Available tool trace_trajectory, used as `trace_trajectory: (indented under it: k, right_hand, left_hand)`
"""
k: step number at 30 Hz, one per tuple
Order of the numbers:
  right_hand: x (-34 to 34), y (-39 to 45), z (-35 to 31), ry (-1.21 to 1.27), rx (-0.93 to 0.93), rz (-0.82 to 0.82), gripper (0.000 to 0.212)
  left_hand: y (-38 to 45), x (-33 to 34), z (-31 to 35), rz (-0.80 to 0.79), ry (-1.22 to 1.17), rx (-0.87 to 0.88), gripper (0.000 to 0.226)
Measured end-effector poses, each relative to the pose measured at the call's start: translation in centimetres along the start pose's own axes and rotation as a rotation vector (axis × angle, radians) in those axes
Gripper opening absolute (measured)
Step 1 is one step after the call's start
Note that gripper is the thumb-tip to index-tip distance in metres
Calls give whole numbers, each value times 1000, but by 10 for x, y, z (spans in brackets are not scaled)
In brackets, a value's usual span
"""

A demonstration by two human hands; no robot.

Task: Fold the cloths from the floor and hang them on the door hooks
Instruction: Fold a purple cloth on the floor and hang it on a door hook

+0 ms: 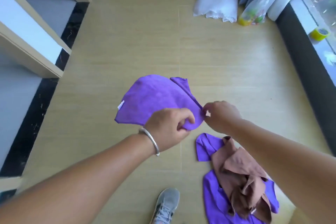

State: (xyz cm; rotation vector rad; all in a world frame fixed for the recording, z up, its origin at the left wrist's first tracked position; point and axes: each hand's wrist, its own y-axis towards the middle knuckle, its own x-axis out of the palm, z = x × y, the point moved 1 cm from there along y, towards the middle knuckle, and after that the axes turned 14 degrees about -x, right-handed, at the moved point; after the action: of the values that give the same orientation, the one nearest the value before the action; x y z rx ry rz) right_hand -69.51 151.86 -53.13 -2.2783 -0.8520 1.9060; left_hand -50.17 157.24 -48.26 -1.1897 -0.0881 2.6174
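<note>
Pale wood-look flooring point(127, 51) is stretching toward dark skirting point(300, 63) under a window, while a left hand point(169, 127) and right hand point(221, 114) are pinching a purple cloth point(154, 96) above it, beside a brown-and-purple cloth heap point(240, 182) lying rumpled.

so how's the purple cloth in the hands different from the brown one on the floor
The purple cloth is lifted off the floor, gripped by the left hand and pinched by the right hand; the brown cloth lies untouched. The purple cloth is spread fairly flat; the brown cloth is crumpled. Both are unfolded.
</note>
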Motion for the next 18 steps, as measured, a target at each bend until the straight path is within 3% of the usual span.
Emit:
trace_trajectory:
  k: [3,6,12,18]
  right_hand:
    - [70,-32,-6,-176,-19,-284,32]
    - [128,-57,-18,-185,-14,-350,38]
    - [214,-77,-60,-125,-98,-265,63]
    - [288,-72,-82,-119,-62,-299,84]
  left_hand:
    - [-54,69,-45,-371,79,-262,42]
    - [-101,116,-104,-589,203,-451,65]
    - [-171,121,-224,-563,538,-684,65]
    - [-177,130,-282,-421,798,-516,57]
